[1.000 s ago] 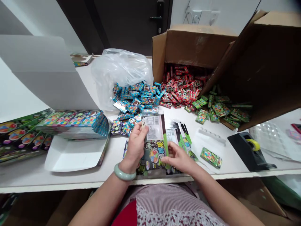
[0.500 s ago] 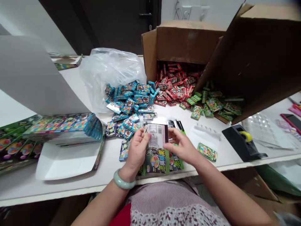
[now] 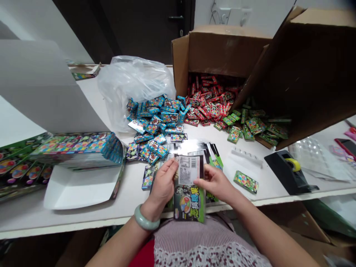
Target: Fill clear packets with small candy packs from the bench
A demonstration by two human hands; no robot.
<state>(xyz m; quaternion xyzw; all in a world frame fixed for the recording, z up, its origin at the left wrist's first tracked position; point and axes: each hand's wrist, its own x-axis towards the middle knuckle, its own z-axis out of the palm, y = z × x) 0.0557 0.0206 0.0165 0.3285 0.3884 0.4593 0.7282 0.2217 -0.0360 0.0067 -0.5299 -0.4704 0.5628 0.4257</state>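
A flat printed candy packet (image 3: 185, 202), with a barcode panel on its upper part and colourful lettering below, is held over the table's front edge. My left hand (image 3: 164, 182) grips its left side, thumb on top. At its right side, my right hand (image 3: 218, 182) pinches the edge between thumb and fingers. More flat packets (image 3: 213, 155) lie in a pile behind and under my hands, partly hidden. Just beyond them is a heap of small blue candy boxes (image 3: 155, 126). A single green candy box (image 3: 246, 181) lies right of my right hand.
On the left stands an open display box (image 3: 80, 189) with packets packed upright. A clear plastic bag (image 3: 136, 79) lies behind the blue boxes. A large carton (image 3: 217, 48) spills red boxes (image 3: 208, 104) and green boxes (image 3: 256, 126). A tape dispenser (image 3: 286, 172) stands at right.
The packet has come lower and nearer to me, and more of its colourful lower part now hangs past the table edge. Both hands still hold it.
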